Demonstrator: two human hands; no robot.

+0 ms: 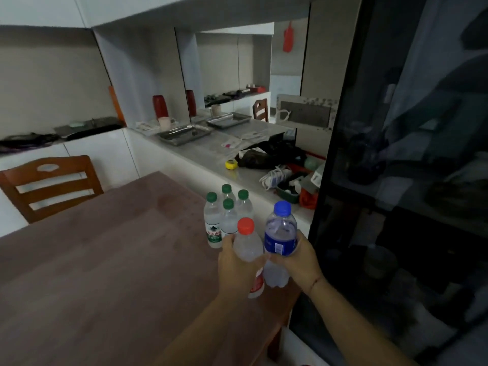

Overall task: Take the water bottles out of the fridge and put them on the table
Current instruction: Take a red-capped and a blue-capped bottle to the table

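Note:
My left hand (236, 262) grips a clear water bottle with a red cap (247, 245) and a red label. Beside it, my right hand (299, 256) holds a blue-capped bottle with a blue label (280, 233). Both bottles are upright and close together over the right end of the brown wooden table (105, 260). Just beyond them, several green-capped water bottles (214, 220) stand in a cluster on the table. At the right, the tall dark fridge (409, 180) has its glossy door shut.
A wooden chair (50, 183) stands at the table's far left. Behind the table runs a pale counter (206, 154) with metal trays (184, 133), a black bag, a coiled white cable, a yellow tape measure and a green basket. A mirror panel backs the counter.

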